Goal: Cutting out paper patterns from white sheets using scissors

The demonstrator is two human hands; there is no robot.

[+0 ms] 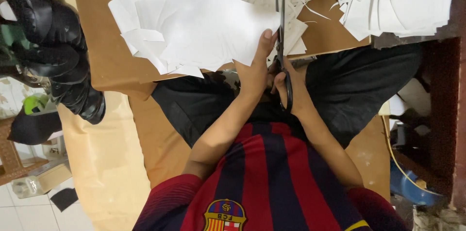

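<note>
My left hand (255,68) grips the near edge of a white paper sheet (218,32), thumb on top. My right hand (291,88) is closed in the handles of black scissors (281,32), whose blades point away from me along the sheet's right edge. The sheet lies on a heap of white paper pieces (165,12) spread over a brown board (104,56) that rests across my lap.
A second stack of cut white sheets (398,0) sits at the board's far right. Black quilted bags (58,46) stand to the left. A tan cloth (107,163) covers the seat under me. A blue object (410,187) and yellow cord lie at lower right.
</note>
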